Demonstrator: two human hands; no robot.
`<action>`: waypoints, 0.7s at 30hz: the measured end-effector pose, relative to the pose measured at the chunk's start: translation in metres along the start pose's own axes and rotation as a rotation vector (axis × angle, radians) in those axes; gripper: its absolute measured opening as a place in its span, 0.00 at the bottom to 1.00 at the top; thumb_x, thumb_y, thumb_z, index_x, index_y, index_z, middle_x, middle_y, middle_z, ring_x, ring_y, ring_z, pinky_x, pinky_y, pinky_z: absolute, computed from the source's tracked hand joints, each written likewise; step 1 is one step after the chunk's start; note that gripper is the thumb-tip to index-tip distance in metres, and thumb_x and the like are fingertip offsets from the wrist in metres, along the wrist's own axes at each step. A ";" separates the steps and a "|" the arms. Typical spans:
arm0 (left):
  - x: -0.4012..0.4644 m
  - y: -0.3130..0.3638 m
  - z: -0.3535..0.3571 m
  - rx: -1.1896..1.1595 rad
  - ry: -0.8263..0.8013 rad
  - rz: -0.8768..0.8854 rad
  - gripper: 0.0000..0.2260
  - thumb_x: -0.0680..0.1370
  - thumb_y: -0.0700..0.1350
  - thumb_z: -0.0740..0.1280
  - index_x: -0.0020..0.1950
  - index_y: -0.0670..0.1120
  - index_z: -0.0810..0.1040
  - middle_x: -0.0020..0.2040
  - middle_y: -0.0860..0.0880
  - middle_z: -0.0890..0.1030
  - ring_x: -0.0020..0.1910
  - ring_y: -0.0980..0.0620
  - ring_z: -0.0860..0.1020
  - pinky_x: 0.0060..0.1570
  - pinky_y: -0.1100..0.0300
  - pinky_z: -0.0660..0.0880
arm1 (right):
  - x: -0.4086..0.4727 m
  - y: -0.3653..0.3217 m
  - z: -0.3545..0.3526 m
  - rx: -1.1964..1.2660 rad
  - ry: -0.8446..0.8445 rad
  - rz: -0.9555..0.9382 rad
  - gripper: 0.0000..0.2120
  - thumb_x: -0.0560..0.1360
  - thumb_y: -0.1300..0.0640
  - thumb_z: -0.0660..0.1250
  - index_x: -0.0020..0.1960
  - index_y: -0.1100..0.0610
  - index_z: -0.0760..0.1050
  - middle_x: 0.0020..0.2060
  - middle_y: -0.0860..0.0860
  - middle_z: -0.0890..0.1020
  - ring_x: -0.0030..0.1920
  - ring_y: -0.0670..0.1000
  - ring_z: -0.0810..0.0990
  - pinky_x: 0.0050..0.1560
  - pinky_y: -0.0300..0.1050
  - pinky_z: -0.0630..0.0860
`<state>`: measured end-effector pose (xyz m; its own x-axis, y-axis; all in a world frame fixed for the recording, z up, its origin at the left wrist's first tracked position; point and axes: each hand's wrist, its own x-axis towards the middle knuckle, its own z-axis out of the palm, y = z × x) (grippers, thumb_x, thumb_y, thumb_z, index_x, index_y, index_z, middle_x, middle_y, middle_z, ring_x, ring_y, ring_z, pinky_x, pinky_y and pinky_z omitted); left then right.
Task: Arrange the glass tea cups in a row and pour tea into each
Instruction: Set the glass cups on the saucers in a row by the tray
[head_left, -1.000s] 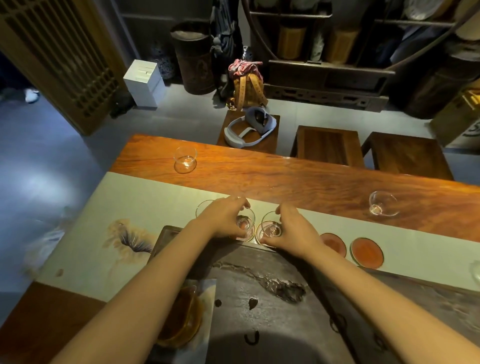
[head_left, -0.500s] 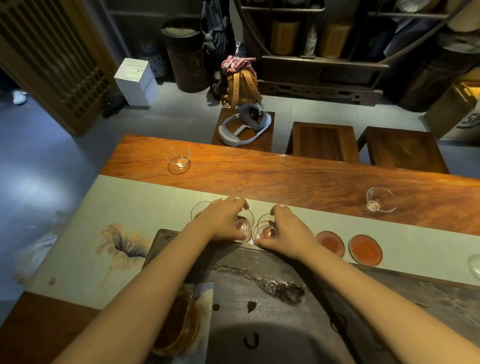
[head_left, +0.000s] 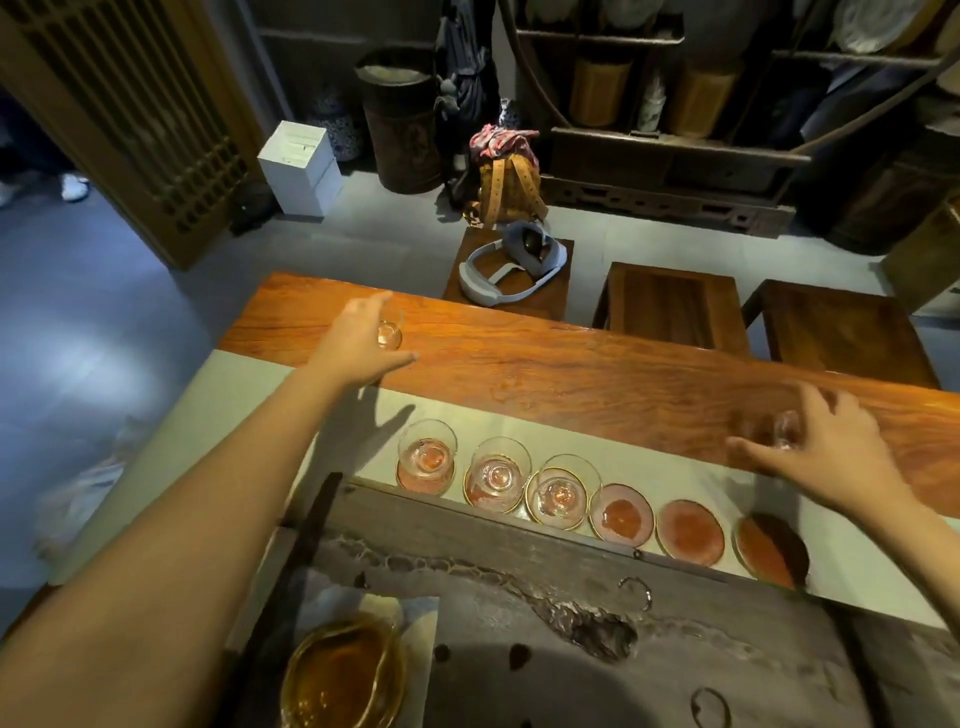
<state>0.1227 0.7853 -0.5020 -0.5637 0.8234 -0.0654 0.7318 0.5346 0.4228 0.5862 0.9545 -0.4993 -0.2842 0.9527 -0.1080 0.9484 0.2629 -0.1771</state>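
Cups in row: three glass cups stand on coasters at the near edge of the pale runner (head_left: 519, 421); left cup (head_left: 427, 451), middle cup (head_left: 500, 467), right cup (head_left: 562, 488). Rims nearly touching. A thin pinkish tint at each bottom; cannot tell whether liquid or the coaster showing through.
Bare coasters: three reddish round coasters to the right of the row, first (head_left: 621, 515), second (head_left: 690, 532), third (head_left: 768, 548), partly shadowed.
Far-left cup (head_left: 389, 332): on bare wood near the far edge of the worktop (head_left: 571, 364), partly hidden by the left hand.
Far-right cup (head_left: 785, 429): on wood, blurred, contents unclear.
Pitcher (head_left: 343, 675): glass, near left, on a cloth, holds amber tea.
Left hand (head_left: 358, 343): fingers spread, curving around the far-left cup; contact cannot be told.
Right hand (head_left: 826, 447): fingers spread and curled at the far-right cup; grip unclear through blur.
Tea tray (head_left: 571, 597): dark stone slab, near side, its far rim just beside the coasters.
Open room: wide bare wood between the two hands.
Writing: none readable.
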 end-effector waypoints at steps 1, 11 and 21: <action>0.006 -0.011 0.002 0.019 -0.003 -0.032 0.45 0.69 0.55 0.77 0.79 0.47 0.58 0.76 0.41 0.64 0.74 0.41 0.65 0.68 0.45 0.67 | 0.004 0.011 0.004 -0.013 -0.019 0.015 0.51 0.62 0.29 0.71 0.75 0.56 0.62 0.72 0.67 0.66 0.70 0.71 0.67 0.65 0.70 0.71; 0.058 -0.060 0.042 -0.004 0.005 -0.143 0.50 0.68 0.57 0.77 0.81 0.48 0.51 0.78 0.41 0.60 0.73 0.39 0.65 0.67 0.42 0.70 | 0.050 0.100 0.089 0.133 -0.063 0.122 0.56 0.53 0.20 0.69 0.74 0.42 0.55 0.66 0.62 0.72 0.64 0.68 0.74 0.56 0.71 0.77; 0.079 -0.053 0.046 0.009 0.071 -0.078 0.42 0.70 0.57 0.76 0.77 0.42 0.62 0.70 0.40 0.72 0.65 0.40 0.74 0.57 0.47 0.76 | 0.043 0.136 0.100 0.044 0.005 0.062 0.44 0.64 0.22 0.64 0.73 0.40 0.57 0.58 0.57 0.72 0.52 0.63 0.77 0.48 0.65 0.80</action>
<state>0.0572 0.8310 -0.5708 -0.6447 0.7637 -0.0335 0.6878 0.5987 0.4106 0.6891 1.0157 -0.6261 -0.2243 0.9677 -0.1155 0.9571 0.1964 -0.2128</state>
